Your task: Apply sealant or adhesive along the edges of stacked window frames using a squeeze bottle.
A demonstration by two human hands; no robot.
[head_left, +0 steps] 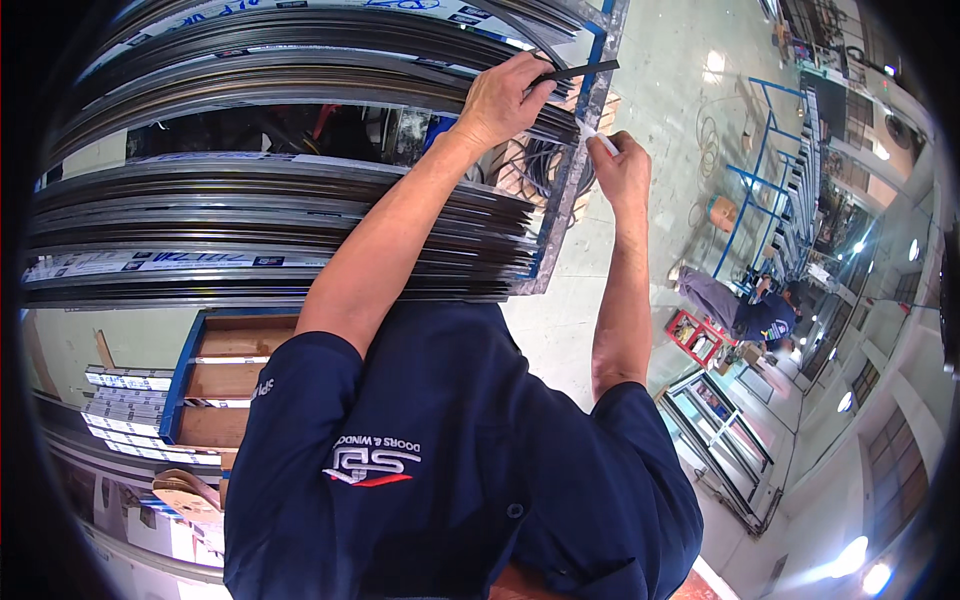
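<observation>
Fingers of your left hand (503, 100) pinch a thin, flat black strip (590, 70) just above the ends of the stacked profiles. Its long axis lies nearly crosswise, tilted a little, with the free end pointing right and slightly upward past the rack's edge; the other end is hidden in your grip. Your right hand (622, 168) has thumb and fingers closed round a slim white pen-shaped tool (606, 144), which slants up and left, its tip at the rack's edge; you cannot tell whether the tip touches anything.

Under your left forearm, long black profiles (430, 215) run side to side in layers, their cut ends facing right, near the worn grey metal edge bar (560, 215) of the rack. Between the layers sits a dark gap, its contents too dim to tell, and a coil of black cord (543, 165) shows near the bar.

Farther out on your left stands a blue-framed brown compartment shelf (228, 381). Well off to your right, a red open box (694, 338) holds small items, too small to name, near a bending co-worker (765, 315).
</observation>
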